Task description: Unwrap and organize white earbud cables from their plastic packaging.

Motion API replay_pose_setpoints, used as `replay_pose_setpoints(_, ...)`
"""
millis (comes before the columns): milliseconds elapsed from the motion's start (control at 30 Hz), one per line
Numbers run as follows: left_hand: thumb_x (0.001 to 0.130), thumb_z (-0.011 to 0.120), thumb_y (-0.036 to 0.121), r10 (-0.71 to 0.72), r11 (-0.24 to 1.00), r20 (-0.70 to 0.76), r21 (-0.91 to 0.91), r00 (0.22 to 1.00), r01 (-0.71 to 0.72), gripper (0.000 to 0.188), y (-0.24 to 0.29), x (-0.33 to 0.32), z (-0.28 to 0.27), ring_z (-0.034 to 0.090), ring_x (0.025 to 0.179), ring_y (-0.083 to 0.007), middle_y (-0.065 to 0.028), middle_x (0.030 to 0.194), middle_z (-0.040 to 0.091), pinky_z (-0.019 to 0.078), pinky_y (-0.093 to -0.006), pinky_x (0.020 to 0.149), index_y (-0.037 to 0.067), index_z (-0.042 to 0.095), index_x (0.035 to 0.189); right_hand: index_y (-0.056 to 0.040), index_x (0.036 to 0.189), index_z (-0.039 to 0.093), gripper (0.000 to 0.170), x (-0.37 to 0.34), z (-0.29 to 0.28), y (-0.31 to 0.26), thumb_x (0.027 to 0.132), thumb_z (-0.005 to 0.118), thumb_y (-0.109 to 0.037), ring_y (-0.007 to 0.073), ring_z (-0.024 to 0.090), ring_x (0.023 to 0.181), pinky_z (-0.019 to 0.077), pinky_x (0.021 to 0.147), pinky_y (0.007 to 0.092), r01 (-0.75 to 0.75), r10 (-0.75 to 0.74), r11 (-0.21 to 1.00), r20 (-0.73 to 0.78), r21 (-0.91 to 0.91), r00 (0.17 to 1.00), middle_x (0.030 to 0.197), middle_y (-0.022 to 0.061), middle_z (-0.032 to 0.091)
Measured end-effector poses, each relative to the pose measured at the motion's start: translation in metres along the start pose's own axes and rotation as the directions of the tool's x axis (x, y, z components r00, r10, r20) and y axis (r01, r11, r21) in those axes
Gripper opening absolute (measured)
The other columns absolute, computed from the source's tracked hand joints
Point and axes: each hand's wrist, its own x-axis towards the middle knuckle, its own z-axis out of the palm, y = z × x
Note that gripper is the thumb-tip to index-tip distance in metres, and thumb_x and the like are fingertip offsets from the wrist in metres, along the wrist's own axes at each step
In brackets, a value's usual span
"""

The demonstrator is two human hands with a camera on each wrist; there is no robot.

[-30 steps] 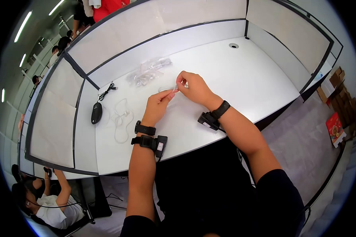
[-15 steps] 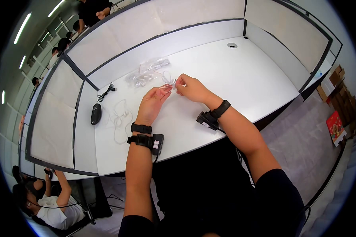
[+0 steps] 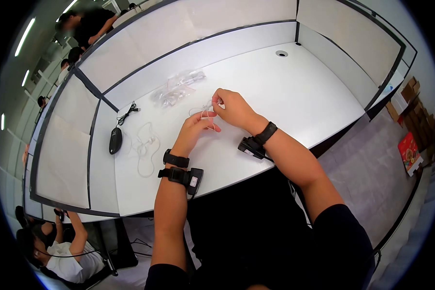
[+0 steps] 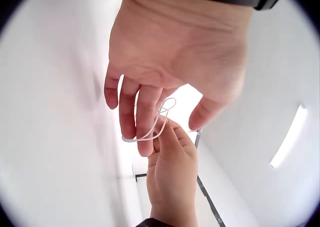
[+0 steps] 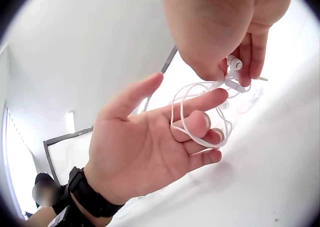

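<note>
My right hand (image 3: pixel 234 108) pinches a bundle of white wired earphones between thumb and fingers, with an earbud (image 5: pixel 234 63) and a metal plug (image 5: pixel 263 78) showing in the right wrist view. My left hand (image 3: pixel 192 129) is just left of it, palm up, its thumb spread away and its fingers loosely bent. Thin white cable loops (image 5: pixel 210 145) from the bundle pass around the left fingers. In the left wrist view a cable loop (image 4: pixel 149 138) crosses the fingertips, close to the right hand. Both hands are above the white desk (image 3: pixel 295 106).
Clear plastic bags (image 3: pixel 166 96) with white contents lie behind the hands. A black mouse (image 3: pixel 115 140) with a bundled cord and another loose white cable (image 3: pixel 153 140) lie to the left. Low partitions (image 3: pixel 193 26) surround the desk, and a round cable hole (image 3: pixel 282 53) is at its back.
The left hand pinched cable near the right fingers, drew back and turned up, then moved right again with loops around its opened fingers. The right hand keeps its pinch, nearly in place.
</note>
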Motion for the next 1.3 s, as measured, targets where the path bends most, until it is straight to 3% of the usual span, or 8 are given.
replay_pose_setpoints(100, 0.101, 0.053, 0.04, -0.054, 0.987, -0.059, -0.155, 0.997, 0.044, 0.045, 0.0, 0.002, -0.003, 0.067, 0.08, -0.0176, -0.0094, 0.077, 0.068, 0.0472, -0.0295, 0.083, -0.003, 0.063, 0.111, 0.0011, 0.094, 0.062, 0.014, 0.0, -0.003, -0.004, 0.085, 0.065, -0.009, 0.0313, 0.068, 0.088, 0.0542, 0.08, 0.0373, 0.083, -0.083, 0.996, -0.007, -0.023, 0.997, 0.092, 0.0175, 0.068)
replay_pose_setpoints(200, 0.103, 0.049, 0.039, -0.047, 0.997, -0.116, 0.063, 0.992, 0.055, 0.043, -0.005, 0.005, -0.006, 0.065, 0.075, -0.0153, -0.0073, 0.075, 0.067, 0.0467, -0.0285, 0.082, 0.0, 0.066, 0.101, 0.0006, 0.095, 0.062, 0.014, -0.001, -0.006, -0.009, 0.083, 0.065, -0.007, 0.0301, 0.067, 0.09, 0.054, 0.081, 0.0363, 0.129, -0.13, 0.991, -0.007, -0.03, 0.992, 0.096, 0.0155, 0.068)
replay_pose_setpoints(300, 0.105, 0.047, 0.036, 0.015, 1.0, -0.084, 0.009, 0.996, -0.014, 0.042, -0.018, 0.008, -0.009, 0.062, 0.071, -0.0134, -0.0054, 0.075, 0.067, 0.0463, -0.0281, 0.081, 0.002, 0.067, 0.092, -0.0001, 0.094, 0.062, 0.014, 0.0, -0.005, -0.007, 0.082, 0.066, -0.007, 0.0292, 0.067, 0.091, 0.0539, 0.083, 0.0359, 0.151, -0.151, 0.988, -0.02, -0.031, 0.988, 0.098, 0.0149, 0.068)
replay_pose_setpoints(500, 0.105, 0.048, 0.031, 0.093, 0.993, 0.014, 0.066, 0.996, -0.094, 0.038, -0.023, 0.011, -0.007, 0.057, 0.08, -0.0118, -0.0033, 0.082, 0.065, 0.0456, -0.0287, 0.083, 0.002, 0.066, 0.089, -0.0007, 0.09, 0.061, 0.014, 0.0, -0.005, -0.01, 0.081, 0.066, -0.009, 0.0304, 0.065, 0.088, 0.0538, 0.079, 0.0366, 0.216, -0.216, 0.976, -0.085, -0.015, 0.973, 0.101, 0.0144, 0.062)
replay_pose_setpoints(533, 0.105, 0.048, 0.03, 0.132, 0.978, 0.021, 0.158, 0.991, -0.133, 0.037, -0.021, 0.011, -0.008, 0.056, 0.084, -0.0125, -0.0037, 0.086, 0.064, 0.0453, -0.0295, 0.085, 0.001, 0.065, 0.089, -0.0009, 0.091, 0.061, 0.014, 0.0, -0.005, -0.011, 0.081, 0.066, -0.009, 0.0299, 0.065, 0.088, 0.0539, 0.078, 0.0361, 0.223, -0.224, 0.975, -0.093, -0.018, 0.97, 0.102, 0.0137, 0.061)
replay_pose_setpoints(767, 0.104, 0.051, 0.026, 0.19, 0.981, -0.086, 0.057, 0.978, -0.186, 0.034, -0.02, 0.01, -0.002, 0.061, 0.096, -0.0144, -0.006, 0.095, 0.068, 0.0449, -0.0303, 0.094, -0.001, 0.066, 0.09, -0.0009, 0.094, 0.059, 0.014, -0.002, -0.006, -0.012, 0.083, 0.067, -0.005, 0.0254, 0.068, 0.089, 0.0579, 0.082, 0.0323, 0.022, -0.023, 0.995, 0.003, 0.095, 1.0, 0.103, 0.0137, 0.059)
replay_pose_setpoints(1300, 0.102, 0.054, 0.024, 0.222, 0.965, -0.112, 0.164, 0.969, -0.202, 0.032, -0.034, 0.014, 0.001, 0.063, 0.096, -0.0147, -0.008, 0.098, 0.069, 0.0474, -0.0296, 0.091, -0.004, 0.068, 0.097, -0.0004, 0.106, 0.056, 0.023, -0.001, -0.004, -0.011, 0.084, 0.063, 0.001, 0.0256, 0.072, 0.088, 0.0581, 0.081, 0.032, 0.003, -0.015, 0.981, 0.062, 0.193, 0.998, 0.098, 0.0161, 0.069)
